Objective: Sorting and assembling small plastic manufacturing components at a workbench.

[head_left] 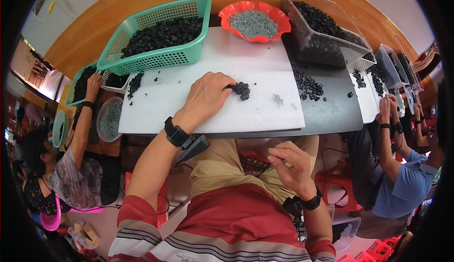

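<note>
On the white sheet (255, 115), my left hand (208, 94) rests with its fingers curled and pinching a small black part. Right beside those fingertips lies a little heap of small, round black parts (242, 91). My right hand (292, 165) hangs over my lap, just off the table's front edge. Its thumb and fingers are drawn together; whatever they may hold is too small to make out. A few loose grey screws (278, 100) lie on the sheet to the right of the heap.
A green basket (156, 56) of black parts stands at the back left. Behind the sheet are a red bowl (257, 39) of grey screws and a clear bin (326, 49) of black parts. More black parts (308, 86) are scattered at right. People work on both sides.
</note>
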Available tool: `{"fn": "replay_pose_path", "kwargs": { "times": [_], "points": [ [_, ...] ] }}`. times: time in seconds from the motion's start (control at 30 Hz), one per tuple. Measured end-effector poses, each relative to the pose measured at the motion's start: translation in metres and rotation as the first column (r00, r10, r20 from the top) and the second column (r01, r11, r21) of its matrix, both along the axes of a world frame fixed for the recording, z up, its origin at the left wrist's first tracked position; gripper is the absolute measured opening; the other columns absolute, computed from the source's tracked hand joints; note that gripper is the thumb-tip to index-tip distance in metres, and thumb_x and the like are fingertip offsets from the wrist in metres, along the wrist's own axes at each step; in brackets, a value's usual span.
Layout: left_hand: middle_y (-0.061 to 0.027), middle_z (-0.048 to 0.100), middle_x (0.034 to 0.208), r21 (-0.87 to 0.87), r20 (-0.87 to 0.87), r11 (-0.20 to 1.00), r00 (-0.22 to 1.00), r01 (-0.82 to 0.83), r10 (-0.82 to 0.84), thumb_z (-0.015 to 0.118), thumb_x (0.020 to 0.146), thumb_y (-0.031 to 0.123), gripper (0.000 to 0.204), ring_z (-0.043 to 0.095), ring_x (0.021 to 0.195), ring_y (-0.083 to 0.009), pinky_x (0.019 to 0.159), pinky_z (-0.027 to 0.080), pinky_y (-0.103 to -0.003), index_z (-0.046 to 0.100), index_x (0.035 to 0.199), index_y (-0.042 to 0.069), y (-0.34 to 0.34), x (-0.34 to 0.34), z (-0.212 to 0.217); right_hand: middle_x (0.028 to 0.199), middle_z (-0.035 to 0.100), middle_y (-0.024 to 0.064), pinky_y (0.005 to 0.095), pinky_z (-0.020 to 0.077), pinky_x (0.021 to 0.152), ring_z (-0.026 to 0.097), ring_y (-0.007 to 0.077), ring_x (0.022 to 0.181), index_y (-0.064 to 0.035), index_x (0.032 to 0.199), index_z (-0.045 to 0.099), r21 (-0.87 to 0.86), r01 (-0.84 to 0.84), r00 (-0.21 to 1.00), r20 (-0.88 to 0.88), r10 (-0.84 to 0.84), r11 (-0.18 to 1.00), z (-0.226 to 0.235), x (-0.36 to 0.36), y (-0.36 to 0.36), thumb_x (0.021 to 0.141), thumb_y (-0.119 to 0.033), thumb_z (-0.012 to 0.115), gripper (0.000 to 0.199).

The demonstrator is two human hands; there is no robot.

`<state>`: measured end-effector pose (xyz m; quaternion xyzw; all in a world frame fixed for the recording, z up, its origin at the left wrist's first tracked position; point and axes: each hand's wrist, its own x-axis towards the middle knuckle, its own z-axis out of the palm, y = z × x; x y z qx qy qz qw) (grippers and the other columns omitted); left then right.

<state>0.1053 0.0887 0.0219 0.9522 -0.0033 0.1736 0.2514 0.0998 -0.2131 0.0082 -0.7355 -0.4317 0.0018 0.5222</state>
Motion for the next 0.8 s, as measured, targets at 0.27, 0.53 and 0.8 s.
{"fn": "replay_pose_path", "kwargs": {
  "times": [0.27, 0.53, 0.8],
  "points": [
    [-0.0121, 0.072, 0.099, -0.075, 0.025, 0.997, 1.000, 0.002, -0.001, 0.071, 0.086, 0.010, 0.020, 0.066, 0.090, -0.0308, 0.080, 0.053, -0.039, 0.073, 0.104, 0.003, -0.004, -0.009, 0.004, 0.090, 0.068, 0.0126, 0.0316, 0.0513, 0.060, 0.066, 0.0248, 0.070, -0.0014, 0.101, 0.071, -0.011, 0.008, 1.000, -0.002, -0.008, 1.000, -0.002, 0.003, 0.000, 0.084, 0.003, 0.076, 0.018],
    [-0.0132, 0.072, 0.098, -0.118, 0.047, 0.993, 0.999, -0.002, 0.007, 0.074, 0.085, 0.009, 0.021, 0.068, 0.085, -0.0290, 0.075, 0.055, -0.035, 0.073, 0.104, 0.000, -0.006, -0.014, 0.000, 0.090, 0.069, 0.0115, 0.0301, 0.0517, 0.061, 0.067, 0.0217, 0.071, -0.0007, 0.102, 0.071, -0.020, 0.106, 0.993, 0.057, -0.105, 0.994, 0.009, 0.022, -0.010, 0.084, 0.004, 0.076, 0.019],
    [-0.0136, 0.072, 0.096, -0.209, 0.050, 0.978, 0.999, 0.012, -0.002, 0.073, 0.085, 0.005, 0.020, 0.070, 0.084, -0.0245, 0.076, 0.055, -0.033, 0.073, 0.104, -0.001, -0.017, -0.019, -0.001, 0.095, 0.069, 0.0114, 0.0297, 0.0509, 0.059, 0.065, 0.0204, 0.065, -0.0018, 0.102, 0.071, -0.083, 0.296, 0.943, 0.183, -0.277, 0.952, 0.022, 0.060, -0.011, 0.083, 0.002, 0.075, 0.020]
  ]
}}
